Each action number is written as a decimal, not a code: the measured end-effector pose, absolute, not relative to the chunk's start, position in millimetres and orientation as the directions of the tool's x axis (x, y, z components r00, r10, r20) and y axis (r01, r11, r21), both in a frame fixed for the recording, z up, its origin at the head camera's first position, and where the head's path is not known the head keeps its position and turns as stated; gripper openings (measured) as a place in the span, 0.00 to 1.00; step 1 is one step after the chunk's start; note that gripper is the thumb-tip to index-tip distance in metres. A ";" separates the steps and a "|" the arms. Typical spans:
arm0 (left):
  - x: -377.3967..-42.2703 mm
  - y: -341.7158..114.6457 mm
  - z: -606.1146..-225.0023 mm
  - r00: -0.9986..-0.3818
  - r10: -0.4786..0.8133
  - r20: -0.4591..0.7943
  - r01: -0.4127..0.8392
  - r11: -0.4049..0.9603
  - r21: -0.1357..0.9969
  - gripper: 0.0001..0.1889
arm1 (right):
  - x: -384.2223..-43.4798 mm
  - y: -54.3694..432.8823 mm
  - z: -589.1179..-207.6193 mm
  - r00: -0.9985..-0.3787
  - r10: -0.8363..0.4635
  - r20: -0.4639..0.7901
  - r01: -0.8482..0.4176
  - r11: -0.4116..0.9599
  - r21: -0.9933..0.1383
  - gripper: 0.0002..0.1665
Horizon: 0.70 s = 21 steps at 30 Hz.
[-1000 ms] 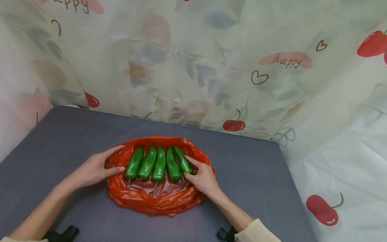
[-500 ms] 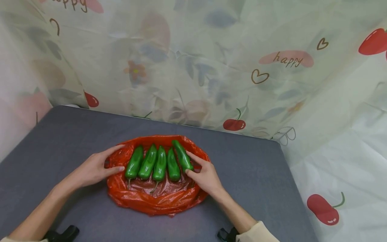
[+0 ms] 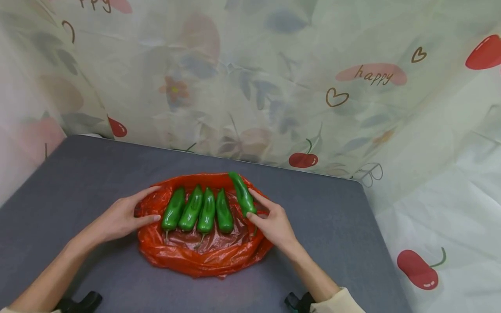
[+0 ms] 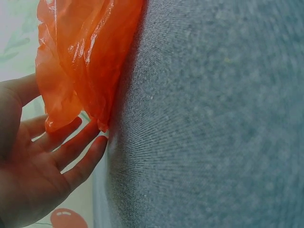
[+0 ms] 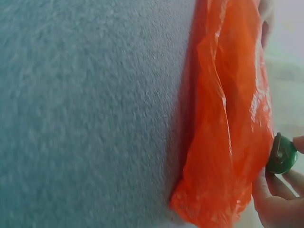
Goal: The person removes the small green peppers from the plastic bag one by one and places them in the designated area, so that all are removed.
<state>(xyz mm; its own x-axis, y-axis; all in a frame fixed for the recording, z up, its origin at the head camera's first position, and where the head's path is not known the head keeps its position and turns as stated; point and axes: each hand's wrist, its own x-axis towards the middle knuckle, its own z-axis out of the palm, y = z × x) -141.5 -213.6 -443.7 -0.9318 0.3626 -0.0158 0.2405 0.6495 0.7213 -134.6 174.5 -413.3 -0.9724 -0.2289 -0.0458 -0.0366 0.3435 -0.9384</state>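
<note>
An orange-red plastic bag (image 3: 184, 261) lies on the table with its mouth spread wide. Inside it several green peppers (image 3: 191, 208) lie side by side. My left hand (image 3: 119, 219) rests at the bag's left end, thumb and index finger stretched over the rim. In the left wrist view the left hand's fingers (image 4: 80, 161) look straight and spread at the bag's edge. My right hand (image 3: 274, 224) pinches one green pepper (image 3: 242, 193), tilted, near the bag's right rim. The right wrist view shows that pepper's end (image 5: 283, 154) between thumb and fingers.
Bare grey table (image 3: 325, 226) extends around the bag on all sides. A printed curtain (image 3: 250, 100) hangs behind the table and at its sides. Black wrist mounts (image 3: 84, 302) show at the lower edge of the head view.
My right hand has lifted the rightmost pepper away from the row, carrying it rightward and farther back, which leaves a gap beside the others. The left hand stays in place.
</note>
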 end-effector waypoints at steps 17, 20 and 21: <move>-141.2 -215.8 -443.5 -0.922 0.386 -0.009 0.264 0.648 0.714 0.45 | -140.6 217.0 -413.0 -0.987 -0.159 0.003 -0.057 0.335 -0.940 0.36; -140.9 -215.7 -442.3 -0.926 0.377 -0.009 0.259 0.654 0.711 0.46 | -140.9 224.6 -412.8 -0.989 -0.146 0.002 -0.053 0.346 -0.937 0.35; -140.8 -215.6 -442.1 -0.926 0.376 -0.008 0.259 0.654 0.711 0.46 | -141.0 227.1 -412.6 -0.990 -0.140 0.003 -0.052 0.351 -0.935 0.35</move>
<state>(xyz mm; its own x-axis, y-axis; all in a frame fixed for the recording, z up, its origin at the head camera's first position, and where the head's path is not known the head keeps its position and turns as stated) -140.8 -215.6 -442.1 -0.9264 0.3765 -0.0085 0.2593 0.6540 0.7107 -141.0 227.1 -412.6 -0.9902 -0.1397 0.0031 -0.0525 0.3513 -0.9348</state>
